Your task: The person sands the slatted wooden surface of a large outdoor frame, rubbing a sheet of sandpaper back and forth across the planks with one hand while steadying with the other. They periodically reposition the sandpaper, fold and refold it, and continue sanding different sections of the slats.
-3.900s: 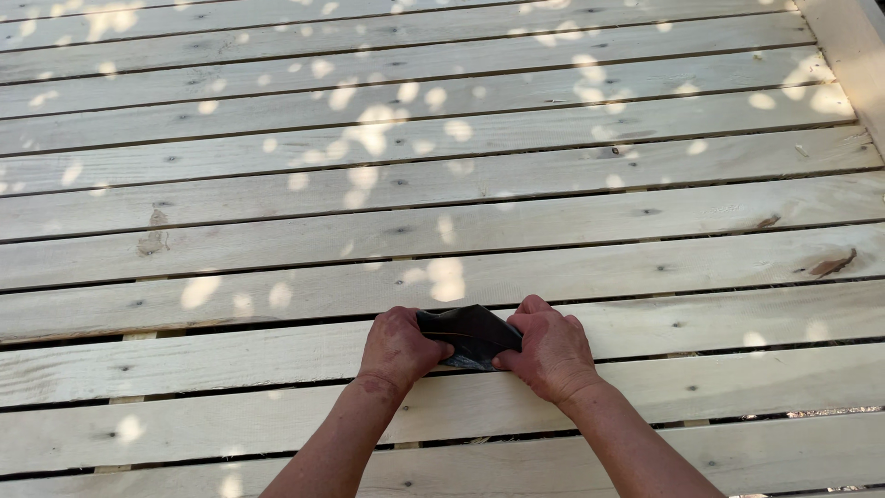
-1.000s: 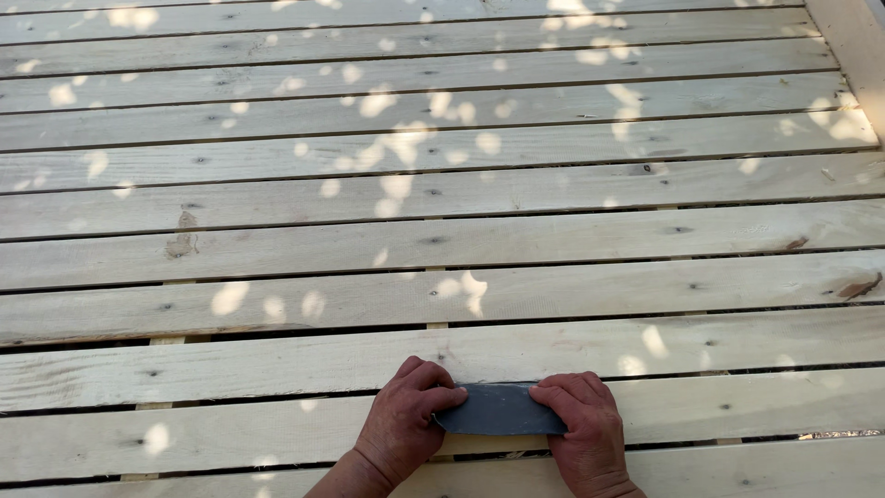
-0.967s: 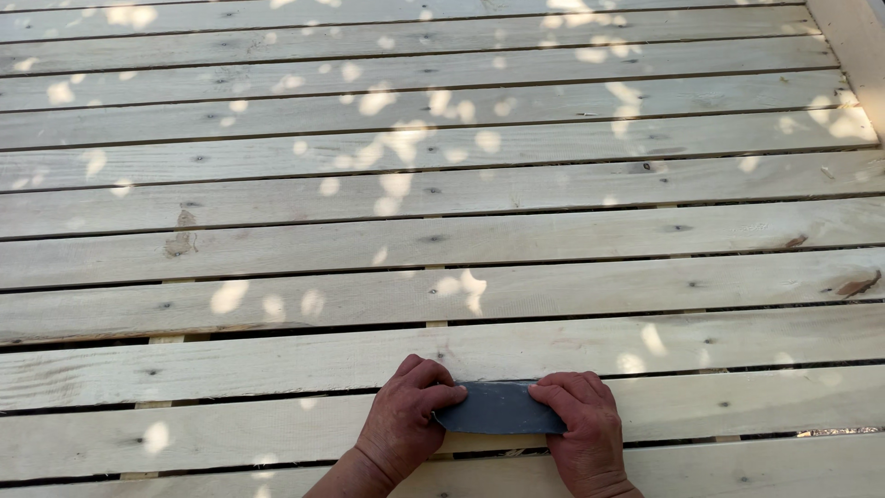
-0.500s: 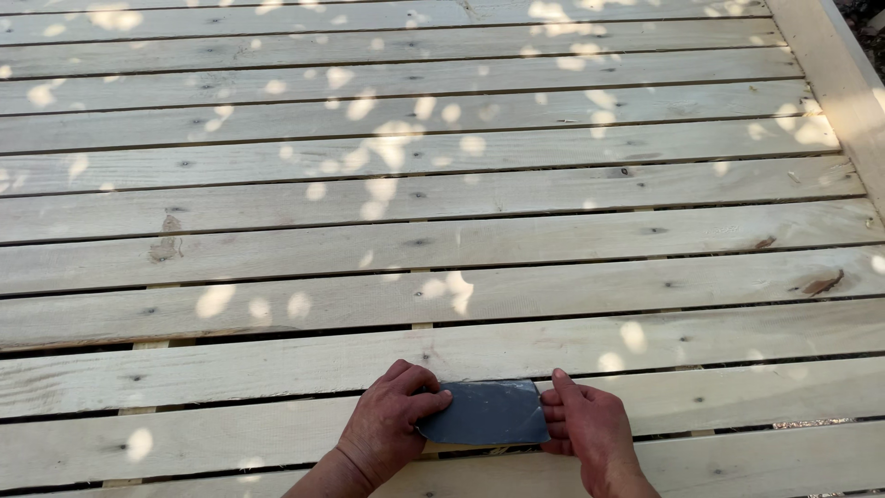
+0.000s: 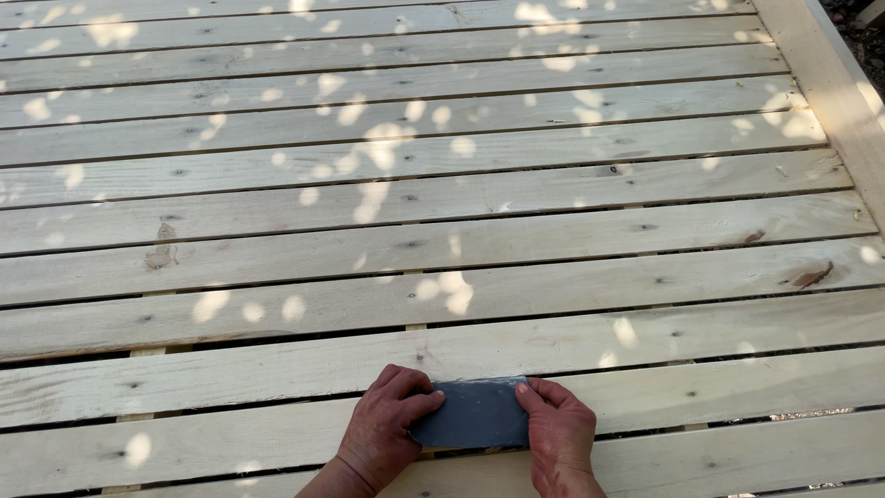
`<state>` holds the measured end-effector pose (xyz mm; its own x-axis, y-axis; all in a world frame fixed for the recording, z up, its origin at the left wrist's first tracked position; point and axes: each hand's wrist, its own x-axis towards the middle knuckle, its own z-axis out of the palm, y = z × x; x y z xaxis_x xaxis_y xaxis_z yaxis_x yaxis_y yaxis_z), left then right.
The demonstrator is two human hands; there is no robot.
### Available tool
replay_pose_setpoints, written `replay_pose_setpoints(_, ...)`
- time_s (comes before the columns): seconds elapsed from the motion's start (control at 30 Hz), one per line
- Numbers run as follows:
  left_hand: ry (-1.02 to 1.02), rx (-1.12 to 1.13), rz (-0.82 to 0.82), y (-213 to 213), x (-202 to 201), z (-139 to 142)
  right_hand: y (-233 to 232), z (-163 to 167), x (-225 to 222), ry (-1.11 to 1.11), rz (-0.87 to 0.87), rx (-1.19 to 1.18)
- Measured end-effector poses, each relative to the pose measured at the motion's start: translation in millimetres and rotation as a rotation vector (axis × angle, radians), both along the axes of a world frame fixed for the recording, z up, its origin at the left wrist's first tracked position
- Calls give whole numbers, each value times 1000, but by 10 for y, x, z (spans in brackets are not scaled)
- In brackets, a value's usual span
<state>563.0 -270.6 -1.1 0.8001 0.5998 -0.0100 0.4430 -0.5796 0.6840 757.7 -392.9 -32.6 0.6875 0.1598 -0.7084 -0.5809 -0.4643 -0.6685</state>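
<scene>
A dark grey rectangular sanding block lies flat on a pale wooden deck board near the bottom of the view. My left hand grips its left end with the thumb pressed along the edge. My right hand holds its right end, fingers curled over the top corner. Both forearms run off the lower edge of the view.
The deck is made of long horizontal pale planks with narrow gaps, screw heads and a few dark knots. A raised wooden edge beam runs along the right side. Dappled sunlight spots lie across the boards.
Both hands and the block have slid from higher on the boards toward me over the last seconds. In the last half second the grip stays the same and the view shifts slightly.
</scene>
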Motion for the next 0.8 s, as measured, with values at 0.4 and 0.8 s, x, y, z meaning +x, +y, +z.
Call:
replay_pose_setpoints(0.4,-27,2,25,-53,7,-57,5,65,15,-4,24,19)
replay_pose_setpoints(0.8,-164,39,136,-115,55,-106,233,226,138,-178,259,-131)
